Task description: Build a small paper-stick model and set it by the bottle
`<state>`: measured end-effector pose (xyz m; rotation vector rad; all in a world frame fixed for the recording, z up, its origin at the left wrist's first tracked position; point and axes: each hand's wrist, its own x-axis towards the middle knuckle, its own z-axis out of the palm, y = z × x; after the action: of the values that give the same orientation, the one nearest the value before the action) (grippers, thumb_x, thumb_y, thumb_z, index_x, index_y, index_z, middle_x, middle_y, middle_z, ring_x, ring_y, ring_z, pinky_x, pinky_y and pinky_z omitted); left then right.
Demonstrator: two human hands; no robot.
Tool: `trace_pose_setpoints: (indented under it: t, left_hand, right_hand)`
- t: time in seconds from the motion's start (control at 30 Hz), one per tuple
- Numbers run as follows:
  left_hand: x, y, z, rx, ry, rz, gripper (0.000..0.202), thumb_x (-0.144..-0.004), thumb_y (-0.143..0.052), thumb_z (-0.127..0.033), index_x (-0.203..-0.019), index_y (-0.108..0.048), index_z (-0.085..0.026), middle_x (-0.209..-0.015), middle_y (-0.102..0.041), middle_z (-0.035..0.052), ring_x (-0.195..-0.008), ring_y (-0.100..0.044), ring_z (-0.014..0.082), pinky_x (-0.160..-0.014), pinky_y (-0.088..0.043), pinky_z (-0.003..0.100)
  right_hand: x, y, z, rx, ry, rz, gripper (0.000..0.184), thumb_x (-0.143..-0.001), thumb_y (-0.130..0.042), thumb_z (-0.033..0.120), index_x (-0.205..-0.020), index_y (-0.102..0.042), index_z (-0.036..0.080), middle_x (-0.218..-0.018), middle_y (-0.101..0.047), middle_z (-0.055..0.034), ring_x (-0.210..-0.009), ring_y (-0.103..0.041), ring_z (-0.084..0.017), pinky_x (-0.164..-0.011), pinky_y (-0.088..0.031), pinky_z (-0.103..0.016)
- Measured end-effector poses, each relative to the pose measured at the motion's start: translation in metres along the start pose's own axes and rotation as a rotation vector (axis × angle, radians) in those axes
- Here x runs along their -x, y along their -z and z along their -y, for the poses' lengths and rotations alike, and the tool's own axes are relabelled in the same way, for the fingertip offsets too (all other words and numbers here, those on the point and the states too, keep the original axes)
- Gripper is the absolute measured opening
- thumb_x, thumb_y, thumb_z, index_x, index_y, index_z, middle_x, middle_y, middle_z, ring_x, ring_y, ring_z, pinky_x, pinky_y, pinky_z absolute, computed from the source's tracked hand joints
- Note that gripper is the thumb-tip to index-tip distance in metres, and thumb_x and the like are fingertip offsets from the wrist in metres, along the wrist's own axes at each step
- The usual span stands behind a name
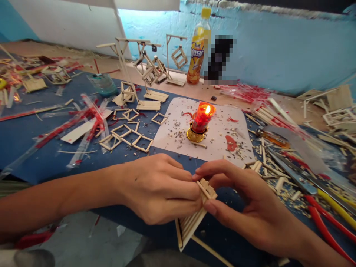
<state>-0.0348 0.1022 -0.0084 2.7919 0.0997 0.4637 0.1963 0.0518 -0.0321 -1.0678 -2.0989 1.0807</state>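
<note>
A small panel of thin wooden sticks (191, 224) is held between my two hands near the table's front edge. My left hand (164, 191) lies across it with curled fingers pressed on the panel, hiding much of its upper side. My right hand (247, 204) pinches the far right end between thumb and fingers. From under the panel a longer stick (211, 250) juts toward the lower right. Beyond my hands a lit red candle (203, 116) stands on a gold base, on a white sheet (178, 107) scattered with charred bits and stick scraps.
Stick squares (126, 135) lie left of the sheet. Stick stands with hanging frames (150, 70) rise behind, beside a drink bottle (197, 48). Red-handled scissors (322, 218), a utility knife (275, 138) and stick offcuts crowd the right. Plastic wrappers (91, 122) and a glass jar (102, 84) are left.
</note>
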Motion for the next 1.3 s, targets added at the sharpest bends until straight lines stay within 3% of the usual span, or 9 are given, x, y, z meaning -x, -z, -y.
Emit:
trace_pose_setpoints:
  t: [0.33, 0.53, 0.6, 0.83, 1.1, 1.3]
  left_hand:
    - [0.007, -0.007, 0.011, -0.058, -0.134, -0.105, 0.029, -0.097, -0.056, -0.011, -0.076, -0.075, -0.013, -0.071, -0.075, 0.0059, -0.058, -0.063, 0.0154, -0.053, -0.048, 0.033]
    - [0.013, -0.019, 0.009, 0.077, 0.128, -0.215, 0.01, -0.083, -0.067, -0.01, -0.082, -0.071, -0.018, -0.07, -0.073, -0.0012, -0.053, -0.061, 0.0111, -0.048, -0.045, 0.027]
    - [0.015, -0.02, 0.008, 0.14, 0.167, -0.208, 0.01, -0.082, -0.07, -0.011, -0.087, -0.071, -0.019, -0.075, -0.076, -0.0016, -0.056, -0.065, 0.0107, -0.05, -0.049, 0.025]
    - [0.015, -0.016, 0.009, 0.08, 0.069, -0.184, 0.008, -0.091, -0.067, -0.012, -0.086, -0.073, -0.016, -0.078, -0.08, 0.0027, -0.052, -0.067, 0.0121, -0.048, -0.048, 0.029]
    - [0.008, -0.008, 0.007, 0.003, 0.02, -0.117, 0.021, -0.091, -0.066, -0.008, -0.071, -0.068, -0.016, -0.072, -0.075, 0.0019, -0.053, -0.064, 0.0115, -0.048, -0.044, 0.031]
    - [0.001, -0.008, 0.008, 0.055, 0.023, -0.129, 0.021, -0.088, -0.061, -0.004, -0.074, -0.066, -0.019, -0.07, -0.072, -0.001, -0.055, -0.062, 0.0109, -0.048, -0.044, 0.029]
  right_hand:
    - [0.001, 0.001, 0.003, 0.018, 0.014, -0.021, 0.042, -0.088, -0.073, 0.021, -0.124, -0.059, 0.036, -0.104, -0.077, 0.0049, -0.083, -0.074, -0.014, -0.073, -0.055, -0.026]
    - [0.0, 0.001, 0.003, 0.004, 0.012, -0.016, 0.042, -0.086, -0.074, 0.022, -0.123, -0.06, 0.036, -0.101, -0.077, 0.0073, -0.085, -0.074, -0.012, -0.077, -0.054, -0.024]
    - [0.001, 0.001, 0.003, -0.003, 0.014, -0.02, 0.041, -0.086, -0.074, 0.022, -0.123, -0.06, 0.036, -0.1, -0.076, 0.0072, -0.083, -0.074, -0.012, -0.076, -0.054, -0.024]
    - [0.004, 0.0, 0.002, 0.001, -0.024, -0.042, 0.043, -0.085, -0.076, 0.024, -0.123, -0.061, 0.037, -0.092, -0.074, 0.0085, -0.079, -0.072, -0.012, -0.077, -0.053, -0.026]
    - [-0.002, 0.001, 0.004, -0.001, -0.002, -0.032, 0.038, -0.085, -0.074, 0.018, -0.119, -0.063, 0.032, -0.089, -0.074, 0.0077, -0.078, -0.071, -0.011, -0.072, -0.053, -0.022]
    - [-0.006, 0.004, 0.008, -0.033, 0.009, 0.029, 0.033, -0.088, -0.071, 0.018, -0.118, -0.061, 0.029, -0.087, -0.073, 0.0069, -0.075, -0.07, -0.01, -0.069, -0.052, -0.02]
